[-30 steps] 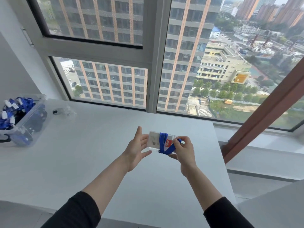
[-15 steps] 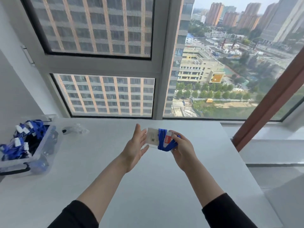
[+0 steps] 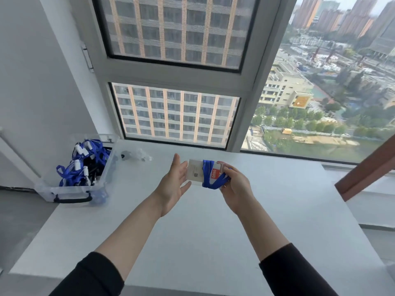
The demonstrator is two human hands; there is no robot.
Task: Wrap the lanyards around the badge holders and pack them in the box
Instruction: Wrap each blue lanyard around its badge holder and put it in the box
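Clear plastic badge holder (image 3: 195, 172) wound with blue fabric lanyard (image 3: 207, 176): our right hand (image 3: 236, 189) pinches it above white table (image 3: 192, 242); our left hand (image 3: 173, 184) flat, fingers straight, beside it.

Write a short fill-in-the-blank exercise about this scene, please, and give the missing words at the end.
1. The lanyard wrapped around the badge holder is ____.
2. The right hand grips the badge holder, while the left hand holds ____.
3. The box stands to the ____ of both hands.
4. The box has a handle that is ____.

Missing words: blue; nothing; left; black.
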